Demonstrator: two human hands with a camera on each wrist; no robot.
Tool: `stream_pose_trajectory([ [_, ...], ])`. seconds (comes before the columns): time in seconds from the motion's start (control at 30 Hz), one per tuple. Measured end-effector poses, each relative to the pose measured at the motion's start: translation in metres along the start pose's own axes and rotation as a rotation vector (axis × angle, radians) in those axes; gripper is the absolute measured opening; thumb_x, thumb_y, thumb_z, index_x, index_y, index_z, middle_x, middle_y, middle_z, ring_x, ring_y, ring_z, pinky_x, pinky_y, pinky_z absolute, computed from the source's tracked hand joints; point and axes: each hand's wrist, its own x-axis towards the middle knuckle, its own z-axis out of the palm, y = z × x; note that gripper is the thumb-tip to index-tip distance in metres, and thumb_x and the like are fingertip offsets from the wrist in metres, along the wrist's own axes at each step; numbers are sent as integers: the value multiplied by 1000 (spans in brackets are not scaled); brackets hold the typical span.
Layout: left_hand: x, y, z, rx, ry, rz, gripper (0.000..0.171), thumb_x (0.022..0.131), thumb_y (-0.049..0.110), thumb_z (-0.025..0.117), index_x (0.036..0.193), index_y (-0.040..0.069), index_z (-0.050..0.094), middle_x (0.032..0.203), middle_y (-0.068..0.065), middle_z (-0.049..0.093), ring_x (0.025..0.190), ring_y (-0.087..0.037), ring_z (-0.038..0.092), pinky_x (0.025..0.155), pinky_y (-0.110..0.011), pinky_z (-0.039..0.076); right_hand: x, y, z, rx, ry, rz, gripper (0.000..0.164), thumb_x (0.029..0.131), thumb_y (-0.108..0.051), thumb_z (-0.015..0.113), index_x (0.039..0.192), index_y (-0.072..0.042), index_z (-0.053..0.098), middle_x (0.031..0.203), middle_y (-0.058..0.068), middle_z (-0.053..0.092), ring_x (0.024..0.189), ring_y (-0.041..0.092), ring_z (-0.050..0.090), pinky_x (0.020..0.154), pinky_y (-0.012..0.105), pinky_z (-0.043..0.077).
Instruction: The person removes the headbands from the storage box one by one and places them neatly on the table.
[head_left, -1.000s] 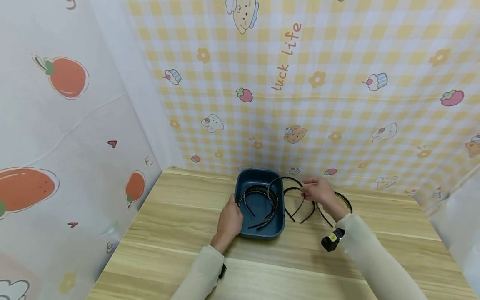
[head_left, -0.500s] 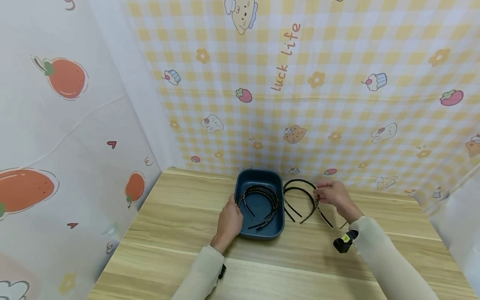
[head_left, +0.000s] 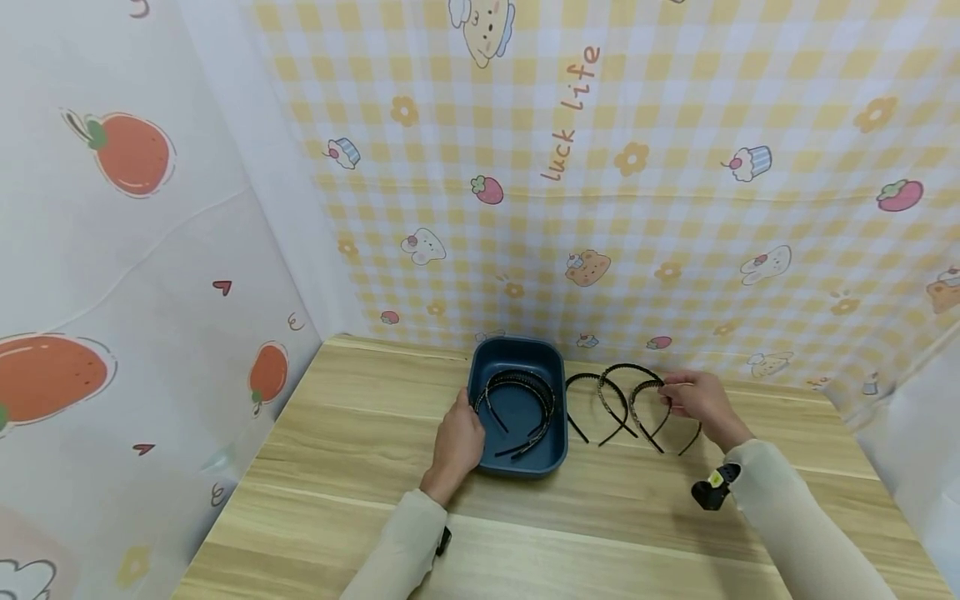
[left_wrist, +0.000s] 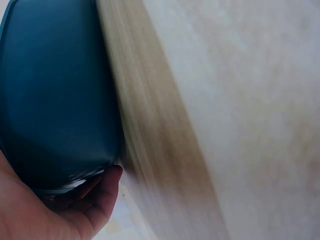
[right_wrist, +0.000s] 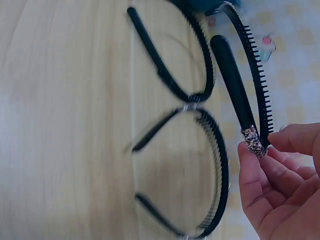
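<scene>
The black headband (right_wrist: 257, 75) hangs over two loose headbands (head_left: 592, 376) near the far edge of the bench (head_left: 360, 467); the right hand (head_left: 697, 402) pinches its side, perhaps for control. The left hand (head_left: 459, 433) grips the blue tray (head_left: 525, 472), fingers curled, apparently steadying it.

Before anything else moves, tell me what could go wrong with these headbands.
The right hand pinches the held headband at one side, so it might twist. Its teeth could snag the loose headbands nearby on the table. The overlapping headbands inside the blue tray may tangle together.
</scene>
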Motion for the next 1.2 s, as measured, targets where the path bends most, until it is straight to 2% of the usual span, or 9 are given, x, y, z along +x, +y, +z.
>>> stream_pose_trajectory([
  [0.1, 0, 0, 0, -2, 4, 3, 43, 93, 6, 39, 134, -6, 34, 107, -21, 59, 69, -26, 60, 57, -36, 47, 1, 8, -8, -16, 12, 6, 41, 91, -13, 52, 124, 11, 45, 79, -5, 65, 69, 6, 61, 68, 32, 52],
  [0.27, 1, -1, -1, -1, 5, 5, 44, 93, 6, 39, 135, -6, 33, 110, -21, 58, 74, -27, 61, 62, -38, 48, 3, 19, -20, -56, 31, 13, 43, 90, -16, 53, 124, 10, 46, 76, -4, 64, 69, 11, 60, 67, 33, 51],
  [0.6, 0, 0, -2, 6, -5, -4, 44, 93, 6, 39, 135, -6, 33, 109, -20, 59, 69, -25, 60, 60, -37, 48, 0, 34, -38, -40, 19, 1, 49, 91, -18, 53, 127, 12, 41, 96, 8, 64, 82, 15, 62, 75, 37, 50],
  [0.87, 0, -1, -2, 2, -23, -10, 44, 93, 7, 39, 136, -5, 32, 111, -21, 58, 59, -18, 56, 54, -32, 45, -5, 46, -50, -62, 42, -2, 49, 91, -18, 53, 124, 15, 41, 96, 10, 66, 79, 11, 63, 73, 35, 51],
  [1.1, -1, 0, -1, -32, -34, -14, 45, 94, 7, 38, 136, -5, 31, 112, -23, 56, 47, -12, 47, 44, -28, 38, -10, 56, -61, -56, 58, 11, 44, 92, -16, 49, 122, 16, 42, 87, 1, 67, 76, 9, 63, 70, 33, 51],
  [1.2, -1, 0, 0, -30, -30, -14, 45, 93, 7, 38, 136, -6, 31, 112, -22, 56, 47, -12, 46, 44, -27, 38, -11, 62, -65, -64, 65, 20, 45, 93, -17, 46, 124, 16, 41, 88, 1, 67, 76, 8, 63, 70, 33, 51],
])
